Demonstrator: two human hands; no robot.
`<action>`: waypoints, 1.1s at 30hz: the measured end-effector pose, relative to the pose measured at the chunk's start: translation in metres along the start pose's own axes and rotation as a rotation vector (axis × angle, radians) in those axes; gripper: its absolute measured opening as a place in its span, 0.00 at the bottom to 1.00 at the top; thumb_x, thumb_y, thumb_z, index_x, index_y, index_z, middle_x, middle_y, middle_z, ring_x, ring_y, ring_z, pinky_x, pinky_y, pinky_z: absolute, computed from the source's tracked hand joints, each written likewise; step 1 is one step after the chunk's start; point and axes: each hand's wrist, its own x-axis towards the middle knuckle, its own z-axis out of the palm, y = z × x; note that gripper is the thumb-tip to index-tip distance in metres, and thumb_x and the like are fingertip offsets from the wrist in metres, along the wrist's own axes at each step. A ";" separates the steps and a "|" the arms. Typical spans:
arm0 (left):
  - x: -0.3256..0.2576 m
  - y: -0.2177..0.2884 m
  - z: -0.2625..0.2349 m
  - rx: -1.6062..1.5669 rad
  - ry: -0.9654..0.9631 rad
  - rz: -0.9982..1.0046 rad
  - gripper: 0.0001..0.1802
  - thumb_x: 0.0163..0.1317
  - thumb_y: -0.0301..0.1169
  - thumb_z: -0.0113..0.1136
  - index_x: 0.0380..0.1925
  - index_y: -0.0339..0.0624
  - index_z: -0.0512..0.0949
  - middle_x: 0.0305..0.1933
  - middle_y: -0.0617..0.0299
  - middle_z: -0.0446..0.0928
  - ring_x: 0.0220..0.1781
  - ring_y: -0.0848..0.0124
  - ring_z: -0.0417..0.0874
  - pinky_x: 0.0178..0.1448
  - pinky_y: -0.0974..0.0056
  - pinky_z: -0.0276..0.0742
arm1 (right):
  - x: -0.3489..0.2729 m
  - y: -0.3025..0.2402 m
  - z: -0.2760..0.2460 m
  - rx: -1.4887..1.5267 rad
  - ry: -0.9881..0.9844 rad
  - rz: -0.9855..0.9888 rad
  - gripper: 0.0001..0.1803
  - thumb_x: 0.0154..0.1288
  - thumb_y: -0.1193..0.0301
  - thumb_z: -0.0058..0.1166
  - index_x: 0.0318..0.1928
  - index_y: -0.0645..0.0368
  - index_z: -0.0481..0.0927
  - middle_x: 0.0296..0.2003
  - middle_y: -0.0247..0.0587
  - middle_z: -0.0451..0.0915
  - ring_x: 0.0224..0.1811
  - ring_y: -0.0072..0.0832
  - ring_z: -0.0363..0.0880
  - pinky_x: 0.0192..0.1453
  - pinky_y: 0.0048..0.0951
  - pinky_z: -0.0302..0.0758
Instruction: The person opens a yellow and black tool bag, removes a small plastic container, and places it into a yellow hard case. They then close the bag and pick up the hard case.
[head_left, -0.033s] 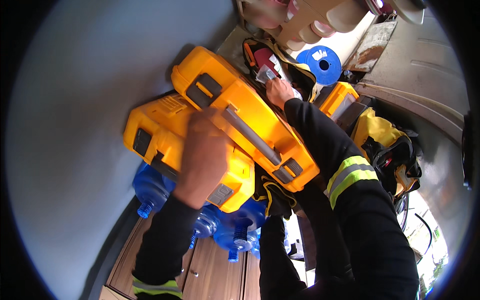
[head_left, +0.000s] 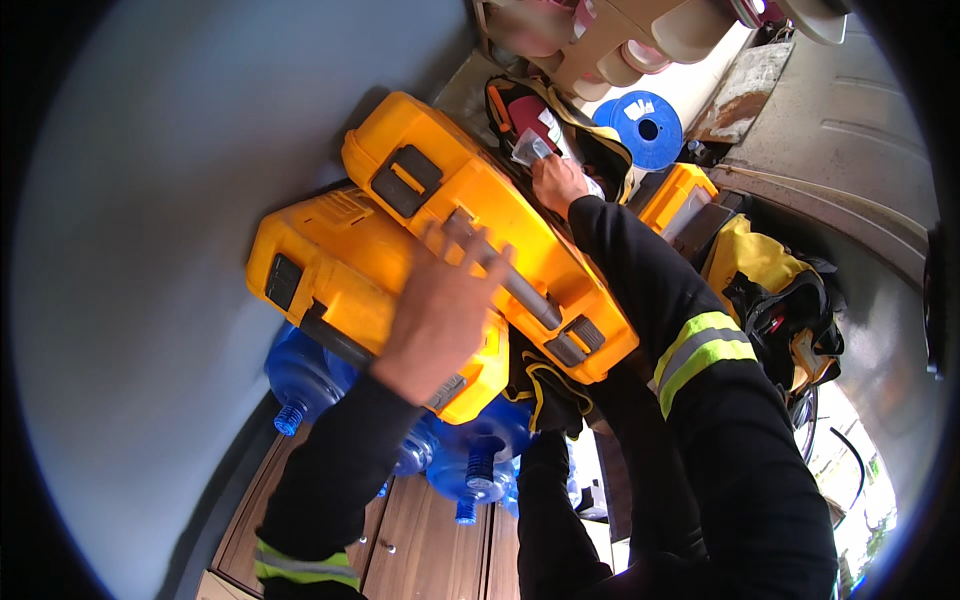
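Observation:
Two yellow hard tool cases with dark latches lie stacked against a pale wall. My left hand (head_left: pixel 445 310) has its fingers curled around the grey handle (head_left: pixel 500 275) of the upper yellow case (head_left: pixel 470 190). The lower yellow case (head_left: pixel 320 260) sits beneath it, to the left. My right hand (head_left: pixel 558 182) reaches past the cases into an open black and yellow tool bag (head_left: pixel 520 105), its fingers closed on a clear plastic packet (head_left: pixel 530 148). Both arms wear dark sleeves with reflective yellow bands.
Several blue water bottles (head_left: pixel 300 380) lie under the cases on a wooden cabinet (head_left: pixel 430 540). A blue spool (head_left: pixel 640 128), a small yellow box (head_left: pixel 675 195) and a yellow and black bag (head_left: pixel 770 290) sit to the right. Beige shelving (head_left: pixel 600 40) is at the top.

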 end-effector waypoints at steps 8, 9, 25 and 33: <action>0.053 0.008 0.039 0.095 -0.295 0.185 0.08 0.65 0.41 0.69 0.31 0.53 0.89 0.32 0.59 0.88 0.43 0.61 0.89 0.59 0.51 0.75 | 0.006 0.007 -0.009 0.232 0.081 0.107 0.18 0.74 0.64 0.52 0.33 0.61 0.89 0.34 0.61 0.88 0.39 0.58 0.90 0.48 0.54 0.86; 0.054 0.012 0.040 0.102 -0.320 0.208 0.09 0.67 0.39 0.66 0.29 0.55 0.90 0.30 0.61 0.88 0.40 0.63 0.90 0.56 0.52 0.75 | 0.007 0.012 -0.013 0.225 0.077 0.129 0.18 0.74 0.64 0.51 0.33 0.61 0.89 0.34 0.62 0.87 0.38 0.58 0.90 0.48 0.55 0.86; 0.052 -0.001 0.040 0.029 -0.388 0.083 0.05 0.59 0.29 0.68 0.34 0.44 0.91 0.34 0.52 0.89 0.44 0.54 0.89 0.59 0.43 0.77 | -0.002 -0.013 -0.092 0.364 0.211 0.094 0.13 0.65 0.69 0.53 0.34 0.58 0.91 0.32 0.60 0.88 0.37 0.58 0.90 0.47 0.55 0.86; 0.034 0.015 0.020 -0.238 -0.142 -0.137 0.21 0.59 0.28 0.71 0.54 0.36 0.88 0.58 0.43 0.84 0.67 0.48 0.79 0.78 0.45 0.67 | -0.030 -0.042 -0.181 0.367 0.201 -0.026 0.12 0.65 0.70 0.53 0.30 0.61 0.88 0.31 0.60 0.86 0.35 0.60 0.88 0.43 0.54 0.84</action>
